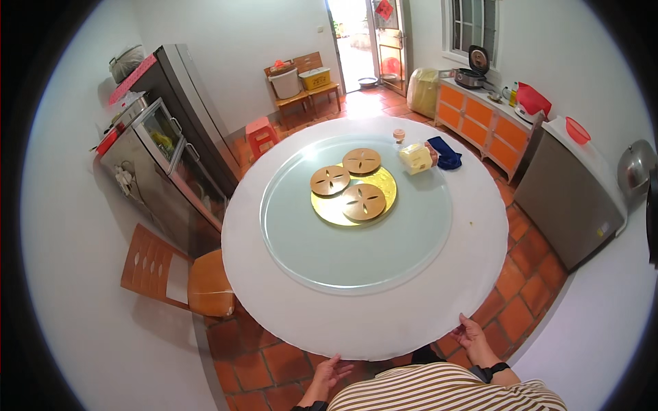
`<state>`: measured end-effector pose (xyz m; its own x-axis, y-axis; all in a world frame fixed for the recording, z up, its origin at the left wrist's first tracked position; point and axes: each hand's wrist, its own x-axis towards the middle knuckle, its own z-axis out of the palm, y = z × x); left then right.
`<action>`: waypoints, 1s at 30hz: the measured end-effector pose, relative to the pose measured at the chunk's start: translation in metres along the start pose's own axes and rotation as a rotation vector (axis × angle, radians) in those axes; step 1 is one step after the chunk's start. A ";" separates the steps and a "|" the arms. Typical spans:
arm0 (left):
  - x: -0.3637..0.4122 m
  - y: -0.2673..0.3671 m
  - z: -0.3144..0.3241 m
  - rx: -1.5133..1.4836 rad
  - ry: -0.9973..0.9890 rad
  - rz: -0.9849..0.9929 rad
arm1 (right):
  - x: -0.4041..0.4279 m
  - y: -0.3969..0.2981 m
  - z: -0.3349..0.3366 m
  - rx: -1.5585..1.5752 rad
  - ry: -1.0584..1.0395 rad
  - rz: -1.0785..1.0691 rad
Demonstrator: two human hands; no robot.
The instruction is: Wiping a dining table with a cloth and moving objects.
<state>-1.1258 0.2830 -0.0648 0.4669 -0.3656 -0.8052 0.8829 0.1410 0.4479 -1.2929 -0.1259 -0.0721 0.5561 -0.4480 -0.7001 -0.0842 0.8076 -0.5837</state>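
A large round table (354,329) with a white cover stands before me. At its near edge my left hand (328,374) touches the rim with a fingertip, the other fingers spread just outside it. Further right, my right hand (470,336) has its thumb over the rim and its fingers at the underside. On the glass turntable (308,251) lies a gold round plate (388,187). Three brown discs with petal-shaped slots rest on it: a left disc (329,181), a far disc (362,161) and a near disc (363,201).
A yellow-white soft pack (416,158), a small jar (399,136) and a dark blue cloth (445,152) sit at the table's far right. A wooden chair (205,282) stands left, near a glass-door cabinet (169,149). A small refrigerator (565,200) stands right. Behind is a red stool (261,134).
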 end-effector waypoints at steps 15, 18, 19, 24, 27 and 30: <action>-0.006 -0.029 0.043 0.256 -0.271 -0.309 | -0.011 0.008 0.007 -0.011 -0.206 0.126; -0.019 -0.031 0.059 0.173 -0.456 -0.096 | 0.000 0.005 0.018 -0.055 -0.231 0.051; 0.002 -0.043 0.054 0.069 -0.449 -0.100 | -0.003 -0.002 0.023 -0.056 -0.242 0.024; -0.008 -0.007 0.068 -0.171 -0.246 0.066 | -0.032 -0.025 0.052 -0.114 -0.175 0.055; 0.001 -0.001 0.052 -0.348 -0.055 0.140 | -0.028 -0.021 0.046 -0.124 -0.125 0.085; -0.003 0.000 0.031 -0.382 0.049 0.225 | -0.031 -0.015 0.039 -0.122 -0.128 0.097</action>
<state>-1.1291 0.2558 -0.0502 0.6431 -0.2440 -0.7258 0.7099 0.5454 0.4457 -1.2765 -0.1092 -0.0248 0.6401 -0.3115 -0.7024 -0.2382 0.7887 -0.5668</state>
